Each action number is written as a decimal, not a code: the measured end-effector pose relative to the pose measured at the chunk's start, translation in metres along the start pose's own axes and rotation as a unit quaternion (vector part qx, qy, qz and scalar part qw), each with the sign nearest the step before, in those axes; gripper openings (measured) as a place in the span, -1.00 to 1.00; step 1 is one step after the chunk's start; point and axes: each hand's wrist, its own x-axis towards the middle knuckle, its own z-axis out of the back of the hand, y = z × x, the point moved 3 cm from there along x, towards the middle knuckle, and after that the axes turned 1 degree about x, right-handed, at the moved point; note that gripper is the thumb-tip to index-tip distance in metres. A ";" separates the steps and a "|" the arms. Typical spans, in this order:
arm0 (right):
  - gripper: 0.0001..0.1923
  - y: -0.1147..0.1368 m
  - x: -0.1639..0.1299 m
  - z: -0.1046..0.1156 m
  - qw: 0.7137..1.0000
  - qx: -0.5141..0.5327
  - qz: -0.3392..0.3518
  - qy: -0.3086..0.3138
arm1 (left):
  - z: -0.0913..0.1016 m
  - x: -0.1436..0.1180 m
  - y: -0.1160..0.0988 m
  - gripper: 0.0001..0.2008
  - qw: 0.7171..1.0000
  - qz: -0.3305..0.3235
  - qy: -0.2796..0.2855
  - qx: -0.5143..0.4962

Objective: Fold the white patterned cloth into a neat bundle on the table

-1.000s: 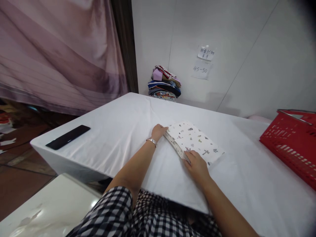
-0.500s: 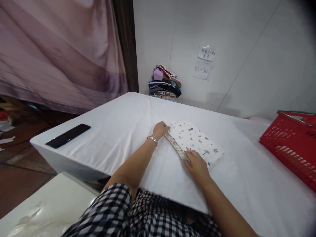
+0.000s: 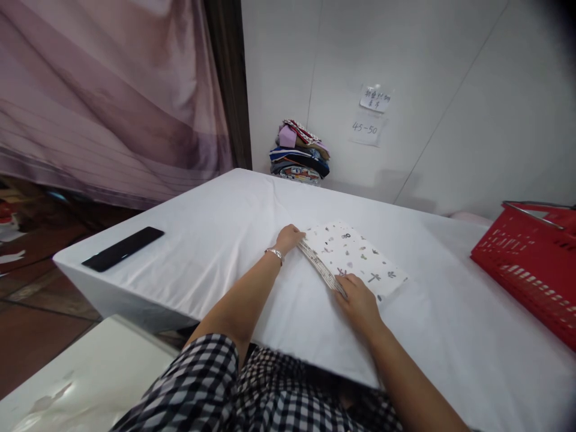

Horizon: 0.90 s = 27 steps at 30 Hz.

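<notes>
A folded white cloth (image 3: pixel 355 255) printed with small plants and figures lies on the white-covered table (image 3: pixel 216 240). Its layered near edge is lifted slightly and faces me. My left hand (image 3: pixel 288 237), with a bracelet at the wrist, pinches the far left corner of that edge. At the near corner, my right hand (image 3: pixel 359 303) grips the same edge, thumb on top and the other fingers mostly hidden beneath. The far side of the cloth rests flat on the table.
A black phone-like slab (image 3: pixel 123 249) lies at the table's left. Folded clothes (image 3: pixel 299 153) are stacked by the wall at the back. A red plastic basket (image 3: pixel 531 258) stands on the right. A pale stool or box top (image 3: pixel 90 372) is at lower left.
Both hands keep hold of the cloth edge. The whole view has shifted very slightly; nothing was let go or newly taken.
</notes>
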 end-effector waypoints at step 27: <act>-0.70 -0.002 0.000 -0.004 1.000 0.004 0.002 -0.012 | 0.007 -0.016 0.012 -0.85 1.000 -0.015 0.016 0.021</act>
